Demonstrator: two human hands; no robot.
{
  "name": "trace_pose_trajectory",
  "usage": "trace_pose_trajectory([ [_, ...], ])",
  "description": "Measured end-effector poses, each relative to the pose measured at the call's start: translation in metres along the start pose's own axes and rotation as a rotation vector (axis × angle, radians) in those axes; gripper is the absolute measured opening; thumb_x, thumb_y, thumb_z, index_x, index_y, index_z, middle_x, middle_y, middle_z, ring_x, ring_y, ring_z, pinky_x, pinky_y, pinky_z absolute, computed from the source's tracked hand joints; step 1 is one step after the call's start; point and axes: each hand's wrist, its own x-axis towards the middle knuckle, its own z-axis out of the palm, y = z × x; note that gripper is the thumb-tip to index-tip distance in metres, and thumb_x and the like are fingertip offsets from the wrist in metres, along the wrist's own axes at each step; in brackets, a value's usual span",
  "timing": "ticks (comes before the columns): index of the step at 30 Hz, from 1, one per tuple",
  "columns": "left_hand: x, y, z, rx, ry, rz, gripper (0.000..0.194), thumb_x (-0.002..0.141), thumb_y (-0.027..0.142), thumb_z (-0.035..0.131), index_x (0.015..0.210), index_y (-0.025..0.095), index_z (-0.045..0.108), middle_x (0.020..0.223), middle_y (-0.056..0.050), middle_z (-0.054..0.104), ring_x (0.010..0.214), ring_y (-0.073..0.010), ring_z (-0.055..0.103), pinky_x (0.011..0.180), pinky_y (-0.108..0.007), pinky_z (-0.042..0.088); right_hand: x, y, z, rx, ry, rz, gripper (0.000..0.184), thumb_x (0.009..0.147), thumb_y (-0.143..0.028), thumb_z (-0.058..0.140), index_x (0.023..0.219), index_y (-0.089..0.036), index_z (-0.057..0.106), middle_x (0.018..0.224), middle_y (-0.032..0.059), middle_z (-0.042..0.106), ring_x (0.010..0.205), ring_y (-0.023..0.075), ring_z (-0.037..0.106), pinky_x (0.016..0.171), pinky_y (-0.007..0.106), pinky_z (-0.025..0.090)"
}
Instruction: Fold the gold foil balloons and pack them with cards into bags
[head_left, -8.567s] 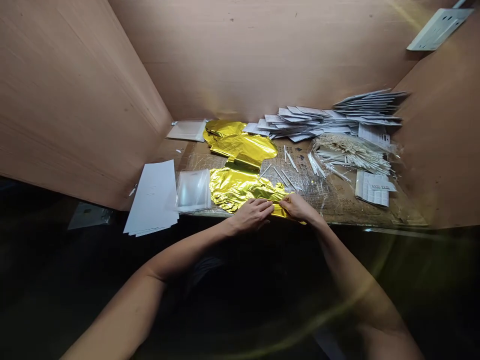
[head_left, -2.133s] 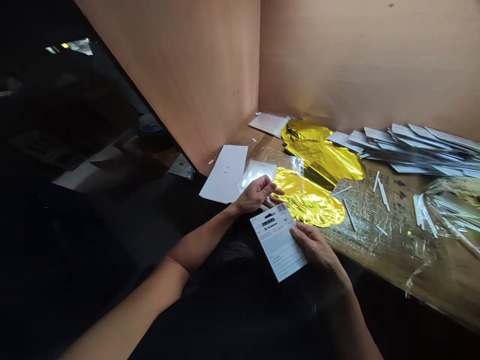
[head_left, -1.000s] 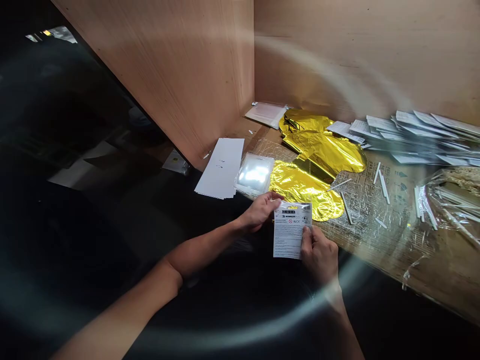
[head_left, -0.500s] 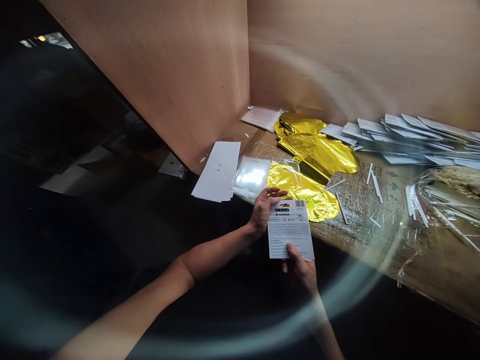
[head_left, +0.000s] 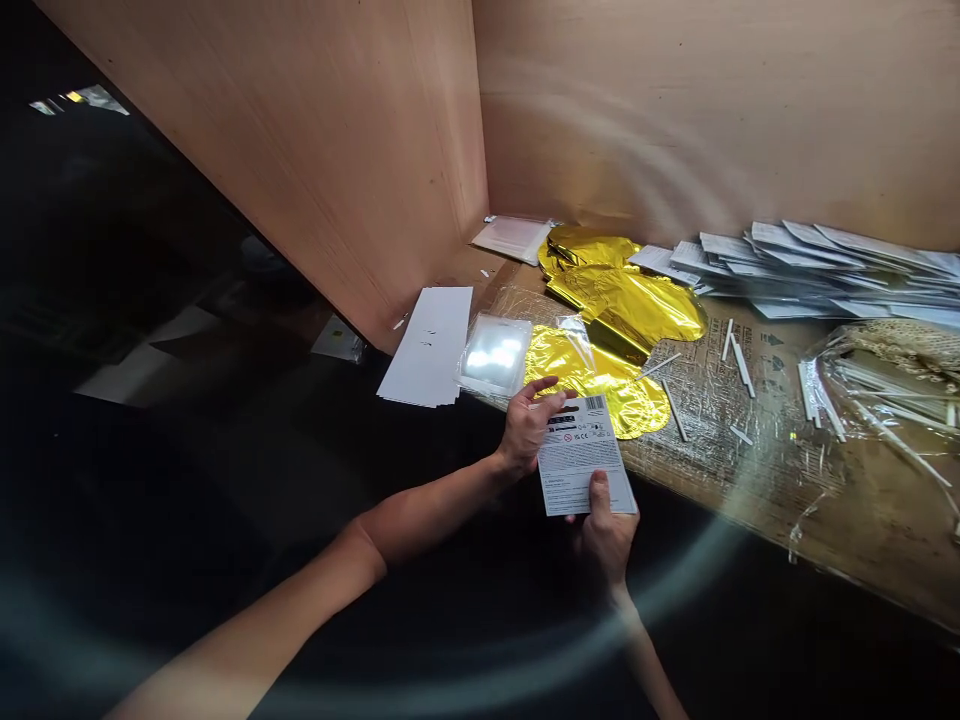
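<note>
Ahead of you, gold foil balloons [head_left: 626, 305] lie flat on your desk [head_left: 847, 490], which is covered in cardboard and plastic film. Just left of them sit a clear plastic sleeve [head_left: 495, 355] and a stack of white paper sheets [head_left: 424, 345]. A loose pile of printed cards [head_left: 810, 270] fans out at upper right, white sticks [head_left: 739, 365] are scattered below it, and more fill a plastic bag [head_left: 885, 385] at the right edge. Plywood walls [head_left: 300, 170] rise behind, with a flat packet [head_left: 514, 238] in their corner.
</note>
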Motion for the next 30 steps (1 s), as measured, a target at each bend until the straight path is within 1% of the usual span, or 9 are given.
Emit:
trace_pose_trajectory([
  [3, -0.005, -0.009, -0.001, 0.035, -0.048, -0.019, 0.075, 0.067, 0.039, 0.097, 0.129, 0.016, 0.06, 0.093, -0.006, 0.079, 0.076, -0.0192, 0.075, 0.076, -0.035, 0.061, -0.001, 0.004, 0.005, -0.051, 0.06, 0.012, 0.055, 0.087, -0.057, 0.082, 0.119, -0.014, 0.071, 0.097, 0.0102, 0.078, 0.059, 0.0172, 0.066, 0.041, 0.025, 0.049],
  [6, -0.008, -0.018, 0.0, 0.035, -0.036, -0.003, 0.066, 0.065, 0.041, 0.099, 0.117, 0.015, 0.066, 0.092, -0.007, 0.079, 0.077, -0.0191, 0.074, 0.077, -0.034, 0.061, 0.002, 0.008, 0.008, -0.045, 0.111, -0.044, 0.057, 0.089, -0.054, 0.081, 0.126, -0.012, 0.072, 0.112, 0.0151, 0.08, 0.087, 0.0279, 0.078, 0.068, 0.034, 0.064],
  [9, -0.011, -0.023, 0.002, 0.042, -0.058, 0.037, 0.053, 0.068, 0.043, 0.098, 0.104, 0.014, 0.073, 0.093, -0.008, 0.079, 0.081, -0.0203, 0.074, 0.08, -0.036, 0.061, 0.008, 0.013, 0.008, -0.03, 0.108, -0.084, 0.057, 0.091, -0.052, 0.08, 0.128, -0.011, 0.073, 0.121, 0.0176, 0.079, 0.105, 0.0328, 0.078, 0.088, 0.041, 0.065],
  [16, -0.033, -0.032, 0.005, 0.017, -0.16, -0.034, 0.054, 0.071, 0.044, 0.097, 0.108, 0.01, 0.076, 0.104, -0.014, 0.081, 0.094, -0.0283, 0.078, 0.096, -0.047, 0.061, 0.021, 0.013, 0.008, -0.011, 0.107, -0.204, 0.048, 0.092, -0.047, 0.08, 0.125, -0.013, 0.073, 0.121, 0.0146, 0.079, 0.111, 0.0326, 0.077, 0.097, 0.047, 0.063],
  [21, -0.053, -0.061, 0.002, 0.056, -0.229, -0.076, 0.057, 0.077, 0.048, 0.092, 0.116, 0.01, 0.077, 0.118, -0.017, 0.079, 0.111, -0.0321, 0.076, 0.111, -0.051, 0.055, 0.031, 0.018, 0.014, -0.11, 0.35, -0.381, 0.042, 0.094, -0.051, 0.076, 0.119, -0.019, 0.067, 0.11, 0.0085, 0.077, 0.101, 0.0274, 0.076, 0.097, 0.047, 0.062],
  [23, -0.051, -0.067, -0.002, 0.116, -0.308, -0.105, 0.061, 0.081, 0.054, 0.087, 0.122, 0.01, 0.074, 0.126, -0.019, 0.077, 0.119, -0.0339, 0.073, 0.114, -0.051, 0.053, 0.034, 0.019, 0.009, -0.145, 0.413, -0.344, 0.043, 0.096, -0.055, 0.07, 0.119, -0.018, 0.067, 0.113, 0.0099, 0.076, 0.105, 0.0284, 0.075, 0.097, 0.047, 0.061],
  [25, -0.041, -0.064, -0.008, 0.303, -0.413, -0.092, 0.064, 0.086, 0.057, 0.08, 0.129, 0.011, 0.069, 0.129, -0.019, 0.075, 0.12, -0.0344, 0.073, 0.112, -0.052, 0.055, 0.034, 0.016, -0.002, -0.115, 0.352, -0.25, 0.047, 0.094, -0.057, 0.072, 0.119, -0.018, 0.069, 0.113, 0.0108, 0.076, 0.107, 0.0288, 0.074, 0.094, 0.045, 0.062],
  [27, -0.026, -0.052, -0.015, 0.66, -0.462, 0.053, 0.069, 0.087, 0.057, 0.079, 0.138, 0.013, 0.061, 0.13, -0.019, 0.074, 0.121, -0.0353, 0.072, 0.109, -0.054, 0.056, 0.034, 0.012, -0.018, -0.064, 0.177, -0.12, 0.047, 0.087, -0.055, 0.079, 0.113, -0.017, 0.072, 0.102, 0.0086, 0.077, 0.089, 0.0241, 0.075, 0.075, 0.036, 0.063],
  [30, -0.002, -0.032, -0.022, 1.245, -0.489, 0.519, 0.076, 0.088, 0.051, 0.079, 0.149, 0.015, 0.051, 0.147, -0.024, 0.061, 0.141, -0.0391, 0.058, 0.119, -0.061, 0.046, 0.035, 0.008, -0.04, -0.003, 0.031, 0.004, 0.045, 0.078, -0.051, 0.09, 0.098, -0.016, 0.072, 0.072, -0.0009, 0.068, 0.048, 0.009, 0.054, 0.042, 0.022, 0.044],
])
